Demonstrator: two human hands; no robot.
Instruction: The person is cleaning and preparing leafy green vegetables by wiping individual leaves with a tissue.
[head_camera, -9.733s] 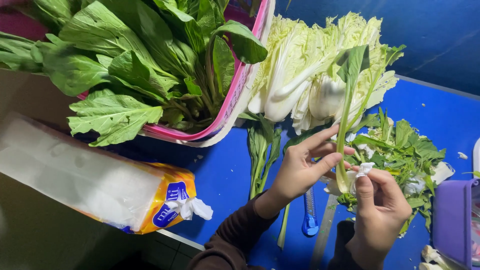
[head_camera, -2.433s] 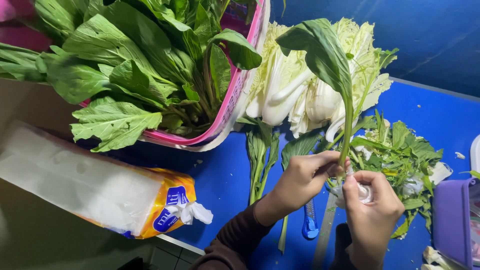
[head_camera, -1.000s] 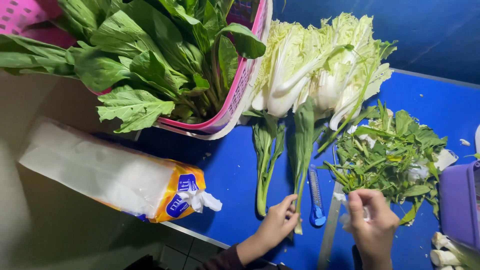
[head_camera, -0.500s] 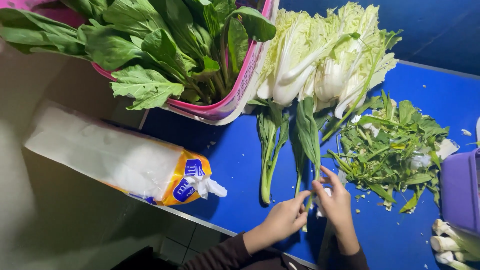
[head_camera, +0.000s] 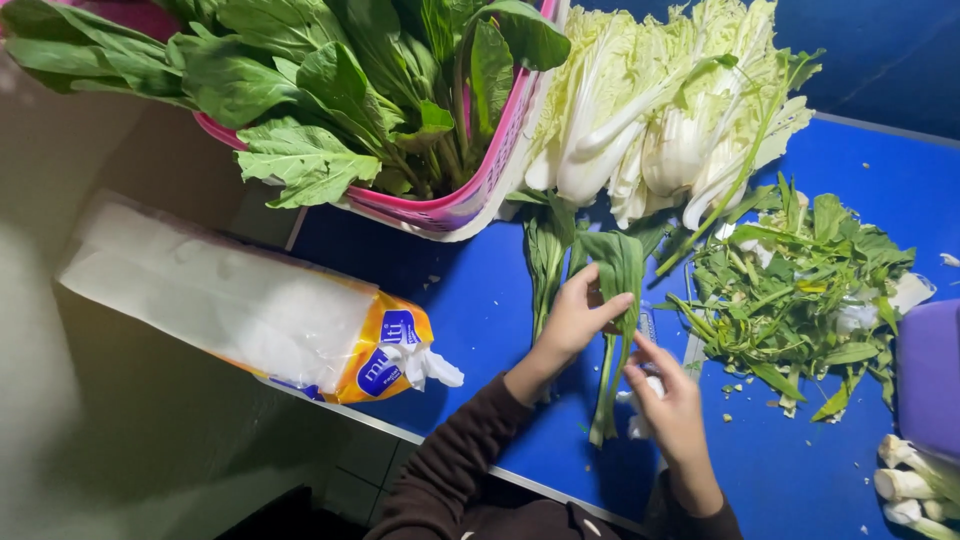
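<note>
Left hand (head_camera: 575, 320) pinching a long-stemmed green leaf (head_camera: 615, 300) flat on blue desk (head_camera: 480, 300); right hand (head_camera: 672, 410) closed near its stem. Trimmed scraps (head_camera: 790, 290) at three o'clock; pink basket (head_camera: 470, 195) of untrimmed greens at eleven.

Two bare hands: left hand (head_camera: 573, 322), right hand (head_camera: 672, 410). One pink plastic basket (head_camera: 470, 195) of dark leafy greens, one clear tied plastic bag (head_camera: 250, 305) with an orange end, one purple container (head_camera: 930, 375) at the blue tabletop's (head_camera: 480, 300) right edge.
</note>
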